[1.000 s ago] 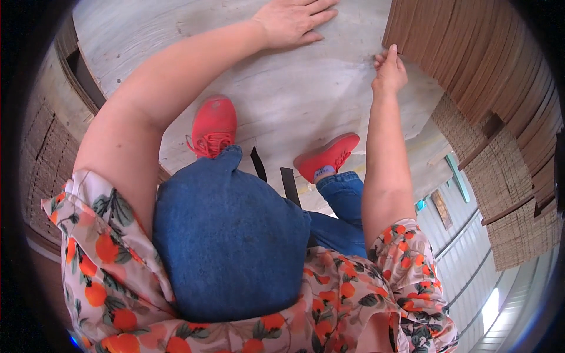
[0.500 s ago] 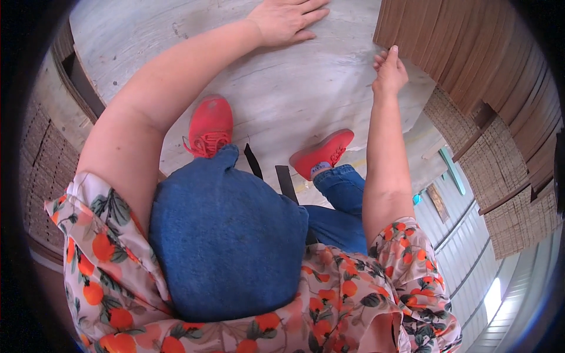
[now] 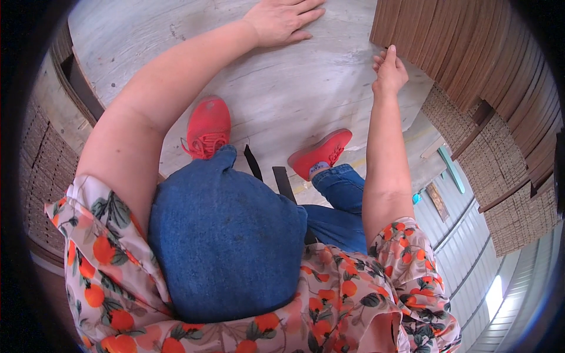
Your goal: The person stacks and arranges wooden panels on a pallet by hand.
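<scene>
My left hand (image 3: 283, 22) rests palm down with its fingers stretched out on a worn pale grey board (image 3: 282, 76). Over on the right, my right hand (image 3: 390, 75) is closed, thumb up and fingers curled in, beside the near corner of a stack of brown boards (image 3: 438, 44). A small dark bit shows at its thumb tip, too small to name. Whether the right hand touches the stack, I cannot tell.
My red shoes, the left shoe (image 3: 209, 125) and the right shoe (image 3: 321, 152), are below the hands. Bundles of ridged brown sheets (image 3: 500, 182) are stacked at the right, more sheets (image 3: 47, 159) at the far left. A green strip (image 3: 451, 169) lies at lower right.
The whole view has shifted very slightly, so the brown stack sits a little further left. Both hands keep their poses.
</scene>
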`<state>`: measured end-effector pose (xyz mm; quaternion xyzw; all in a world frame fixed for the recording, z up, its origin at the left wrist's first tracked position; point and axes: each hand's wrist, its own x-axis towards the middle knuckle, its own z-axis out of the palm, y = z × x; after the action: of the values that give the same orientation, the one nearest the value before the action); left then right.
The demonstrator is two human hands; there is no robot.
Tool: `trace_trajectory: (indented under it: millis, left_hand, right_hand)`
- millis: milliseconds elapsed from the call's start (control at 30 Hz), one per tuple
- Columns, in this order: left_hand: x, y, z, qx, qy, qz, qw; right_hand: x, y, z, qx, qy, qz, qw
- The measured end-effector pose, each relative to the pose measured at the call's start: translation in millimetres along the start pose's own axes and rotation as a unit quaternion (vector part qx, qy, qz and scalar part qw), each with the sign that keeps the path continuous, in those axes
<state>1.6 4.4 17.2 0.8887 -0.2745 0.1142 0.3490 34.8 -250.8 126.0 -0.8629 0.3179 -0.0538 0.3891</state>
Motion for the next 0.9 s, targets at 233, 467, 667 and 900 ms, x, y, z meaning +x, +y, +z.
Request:
trace_trajectory:
  millis: [233, 467, 667, 900]
  left_hand:
    - [0, 0, -2, 0.005, -0.008, -0.002, 1.0]
    - [0, 0, -1, 0.007, -0.006, -0.003, 1.0]
    - [0, 1, -5, 0.004, -0.01, -0.005, 1.0]
    - [-2, 0, -7, 0.003, -0.015, -0.007, 1.0]
  right_hand:
    - [-3, -8, -5, -0.016, 0.01, -0.04, 0.999]
    - [-4, -9, -8, -0.025, 0.002, -0.046, 0.999]
    - [-7, -16, -16, -0.009, 0.014, -0.047, 0.999]
    - [-7, -19, -21, -0.005, 0.006, -0.058, 0.998]
